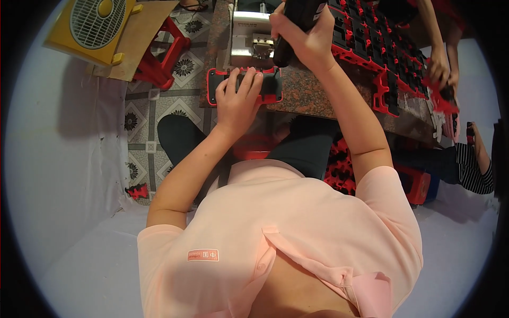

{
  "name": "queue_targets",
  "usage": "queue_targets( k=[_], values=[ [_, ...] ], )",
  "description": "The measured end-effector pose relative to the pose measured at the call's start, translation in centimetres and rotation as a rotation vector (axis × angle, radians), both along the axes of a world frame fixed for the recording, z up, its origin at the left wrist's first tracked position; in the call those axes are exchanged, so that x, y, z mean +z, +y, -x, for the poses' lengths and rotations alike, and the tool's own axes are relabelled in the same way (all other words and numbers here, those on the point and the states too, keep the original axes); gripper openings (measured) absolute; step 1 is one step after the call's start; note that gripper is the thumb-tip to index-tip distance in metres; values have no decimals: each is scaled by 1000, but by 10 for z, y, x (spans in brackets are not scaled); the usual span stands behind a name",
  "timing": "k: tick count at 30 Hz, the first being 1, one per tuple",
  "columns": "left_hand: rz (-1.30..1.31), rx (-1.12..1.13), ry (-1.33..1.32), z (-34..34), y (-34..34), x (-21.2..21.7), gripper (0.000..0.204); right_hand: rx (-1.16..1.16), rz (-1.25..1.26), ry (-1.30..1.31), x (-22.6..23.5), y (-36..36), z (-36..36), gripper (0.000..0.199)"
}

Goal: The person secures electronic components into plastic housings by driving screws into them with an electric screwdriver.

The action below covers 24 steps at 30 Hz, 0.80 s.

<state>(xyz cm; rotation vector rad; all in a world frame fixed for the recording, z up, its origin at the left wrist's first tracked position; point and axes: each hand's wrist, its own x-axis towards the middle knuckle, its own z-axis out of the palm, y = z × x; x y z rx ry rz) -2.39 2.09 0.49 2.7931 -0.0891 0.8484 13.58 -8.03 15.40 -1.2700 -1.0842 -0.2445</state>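
Note:
A black and red plastic housing [272, 86] lies at the near edge of the stone-topped table. My left hand [238, 100] holds it from above, fingers spread over its middle and covering part of it. In my right hand [310, 42] is a black hand-held power tool [299, 24], with fingers wrapped round its grip. The tool's lower end is above the far right corner of the housing; I cannot tell whether they touch. Just beyond the housing stands a silver metal fixture [249, 40] with a small clamp-like block.
Rows of black and red housings [371, 42] cover the table on the right. A yellow box fan [93, 29] stands on a board over a red stool [164, 58] at left. At right, another person's hands [440, 69] hold a red part. Red parts [339, 169] lie below the table.

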Motion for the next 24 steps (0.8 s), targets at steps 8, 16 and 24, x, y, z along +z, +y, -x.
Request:
queue_targets(
  k=[8, 16, 24],
  values=[
    [23, 5, -24, -2, -2, -1, 73, -61, -140, -97, -19, 36, -14, 22],
    [46, 2, -71, -1, -5, -2, 73, -157, -92, 328, -8, 27, -20, 20],
    [2, 60, -21, -1, -3, -8, 84, 246, -363, 238, 10, -19, 36, 20]
  ],
)
